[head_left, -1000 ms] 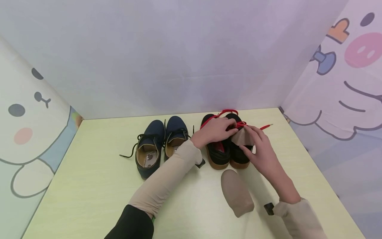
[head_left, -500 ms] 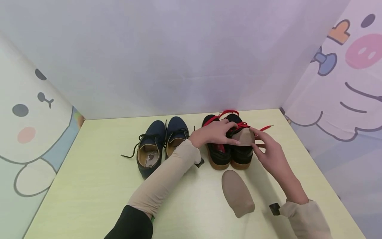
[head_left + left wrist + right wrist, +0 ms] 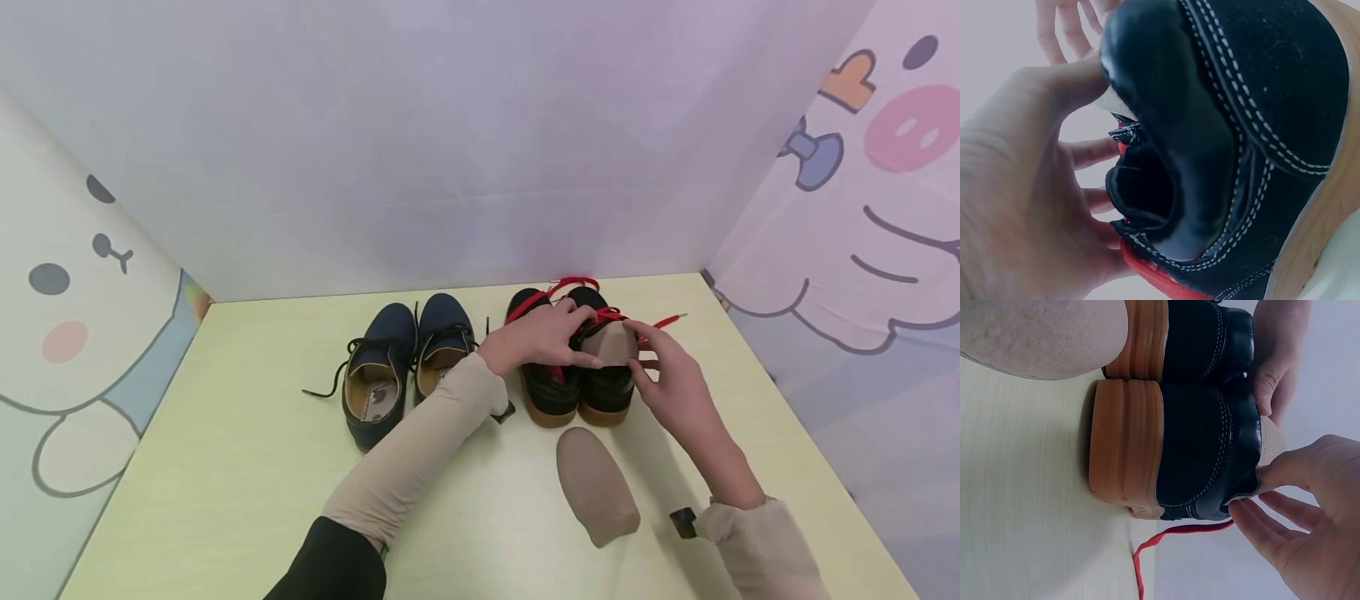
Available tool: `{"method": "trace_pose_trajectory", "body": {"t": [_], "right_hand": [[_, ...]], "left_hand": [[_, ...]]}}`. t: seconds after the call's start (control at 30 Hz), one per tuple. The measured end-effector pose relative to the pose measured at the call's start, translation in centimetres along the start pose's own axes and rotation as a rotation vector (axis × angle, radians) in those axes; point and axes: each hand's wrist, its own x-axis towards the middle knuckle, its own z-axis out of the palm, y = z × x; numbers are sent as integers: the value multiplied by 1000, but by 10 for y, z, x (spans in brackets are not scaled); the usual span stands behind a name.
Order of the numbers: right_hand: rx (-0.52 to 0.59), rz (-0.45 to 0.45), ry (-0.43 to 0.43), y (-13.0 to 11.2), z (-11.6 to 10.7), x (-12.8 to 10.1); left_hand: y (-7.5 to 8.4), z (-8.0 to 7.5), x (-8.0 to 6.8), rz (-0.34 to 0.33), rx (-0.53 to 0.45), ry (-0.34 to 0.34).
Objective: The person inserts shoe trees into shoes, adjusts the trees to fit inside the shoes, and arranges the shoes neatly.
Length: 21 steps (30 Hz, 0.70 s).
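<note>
A tan insole (image 3: 611, 344) stands partly inside the right-hand black shoe (image 3: 604, 390), its heel end sticking up out of the shoe's opening, and everything else is placed here from that shoe. The right hand (image 3: 671, 387) comes in from the shoe's right side and pinches the insole's raised end: in the right wrist view the thumb presses the insole's (image 3: 1270, 445) flat face at the shoe's (image 3: 1200, 453) collar while the fingertips (image 3: 1241, 515) meet its edge from the other side, so the fingers are curled in a grasp on it. The left hand (image 3: 538, 337) reaches over from the shoe's left, lying across the second black shoe (image 3: 547, 387) that sits touching it; its thumb tip rests against the insole's left edge and its fingers spread over the red laces (image 3: 600, 314) at the shoe's tongue. In the left wrist view the thumb lies along the heel collar of the shoe (image 3: 1235, 125) and the other fingers (image 3: 1094, 150) are bent into the opening, gripping the shoe. A second tan insole (image 3: 596, 483) lies flat on the pale green table (image 3: 240, 467) just in front of the shoe's heel. A pair of navy shoes (image 3: 401, 362) stands side by side well to the shoe's left.
</note>
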Motion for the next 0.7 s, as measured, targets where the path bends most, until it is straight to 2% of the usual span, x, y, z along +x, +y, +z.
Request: {"method": "trace_pose_trajectory", "body": {"t": [0.5,0.7], "right_hand": [[-27,-9,4,-3,5,1],[-34,4,-8,-4,5,3]], "left_hand": [[5,2,0,-17,63,30],[3,1,0,-6,32,26]]}}
